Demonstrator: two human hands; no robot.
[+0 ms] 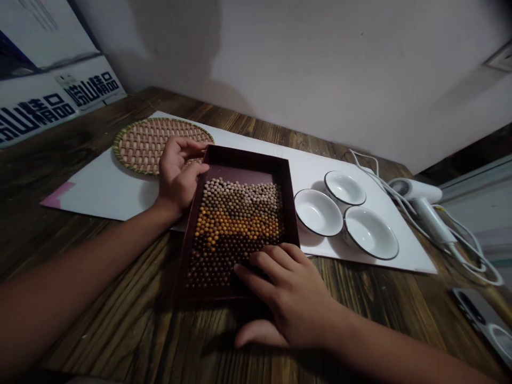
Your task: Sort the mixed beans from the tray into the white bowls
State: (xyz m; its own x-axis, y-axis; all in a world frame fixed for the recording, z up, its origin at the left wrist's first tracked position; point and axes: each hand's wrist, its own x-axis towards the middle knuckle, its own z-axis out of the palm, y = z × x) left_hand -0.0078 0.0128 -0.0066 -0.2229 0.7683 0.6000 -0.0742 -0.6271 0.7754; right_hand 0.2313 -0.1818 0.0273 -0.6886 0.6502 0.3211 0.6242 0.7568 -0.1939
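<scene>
A dark red shallow box [248,160] lies in front of me on the wooden table, filled with several small round beads [236,224] in bands of cream, tan, orange and dark brown. My left hand [178,170] grips the box's left wall near its far corner, fingers curled over the rim. My right hand [280,290] rests at the near right corner, fingers spread flat on the dark beads, thumb outside the near wall.
A round woven mat [146,141] lies on a white sheet [116,189] to the left. Three empty white bowls [346,213] stand right of the box. A white hair dryer [424,205] with its cord lies further right. A phone [482,320] lies near the right edge.
</scene>
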